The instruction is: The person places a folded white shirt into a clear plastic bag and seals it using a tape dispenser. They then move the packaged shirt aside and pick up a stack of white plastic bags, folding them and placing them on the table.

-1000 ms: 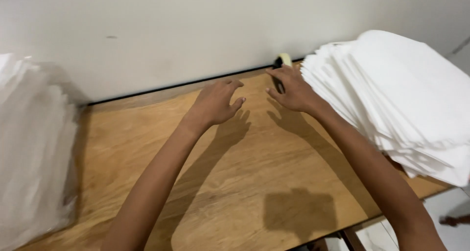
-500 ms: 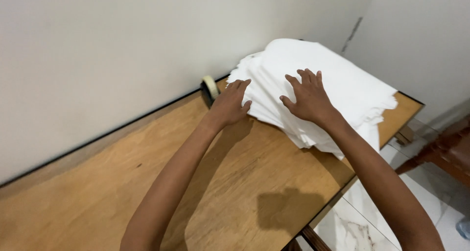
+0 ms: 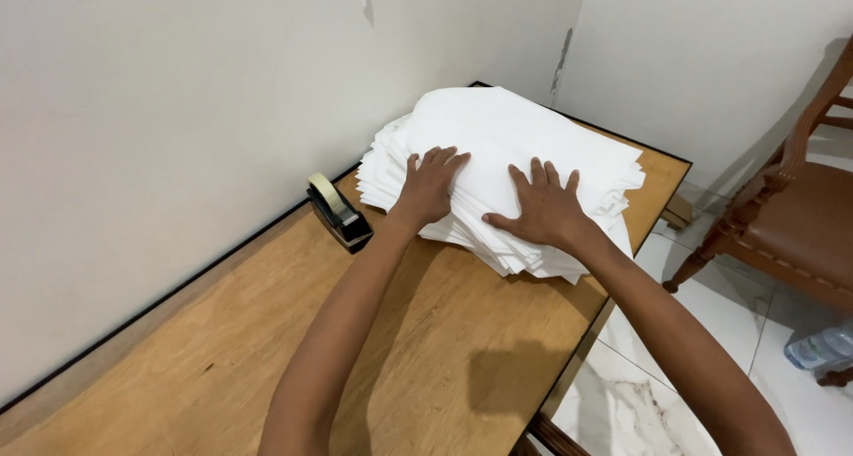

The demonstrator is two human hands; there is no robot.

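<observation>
A thick stack of white sheets [image 3: 524,136] lies at the far right end of a wooden table [image 3: 418,332]. My left hand [image 3: 430,187] rests palm down on the near left part of the stack, fingers spread. My right hand [image 3: 540,209] lies flat on the near edge of the stack, fingers apart, thumb pointing left. Neither hand grips anything; both press on the top sheets.
A black tape dispenser with a pale roll [image 3: 336,211] stands by the wall, left of the stack. A wooden chair with a brown seat [image 3: 800,216] stands right of the table on a white tiled floor. A plastic bottle [image 3: 819,347] lies on the floor.
The view has swung right, bringing the whole stack and the chair into sight. Both hands have moved from the bare table onto the top of the white stack.
</observation>
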